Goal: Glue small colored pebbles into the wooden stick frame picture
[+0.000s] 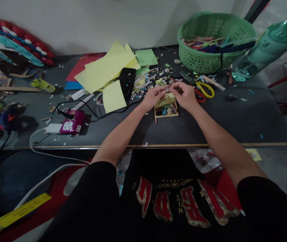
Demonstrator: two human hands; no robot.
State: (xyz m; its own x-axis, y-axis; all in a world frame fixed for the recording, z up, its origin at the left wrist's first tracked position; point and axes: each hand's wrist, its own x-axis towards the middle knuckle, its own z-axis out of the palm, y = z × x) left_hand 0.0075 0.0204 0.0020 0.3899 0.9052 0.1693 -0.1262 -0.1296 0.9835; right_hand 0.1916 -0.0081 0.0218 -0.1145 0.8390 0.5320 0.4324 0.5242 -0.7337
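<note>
My left hand [155, 96] and my right hand [184, 95] meet over the far edge of a small wooden frame [167, 116]. Between their fingertips is a small greyish piece [168, 89], too small to name. Both hands are closed, with thumbs and forefingers pinched around it. Inside the frame, a yellow backing [168, 99] carries dark curving lines. Along its near side sit several pebbles [169, 110], some pale, some dark, one blue. The frame's far edge is hidden under my fingers.
Scissors [205, 90] with yellow and red handles lie right of my right hand. Behind them stand a green basket [215, 60] and a large bottle [261, 50]. Yellow paper sheets [108, 70], a black phone-like object [127, 82] and a purple power adapter [73, 121] with cables lie leftward.
</note>
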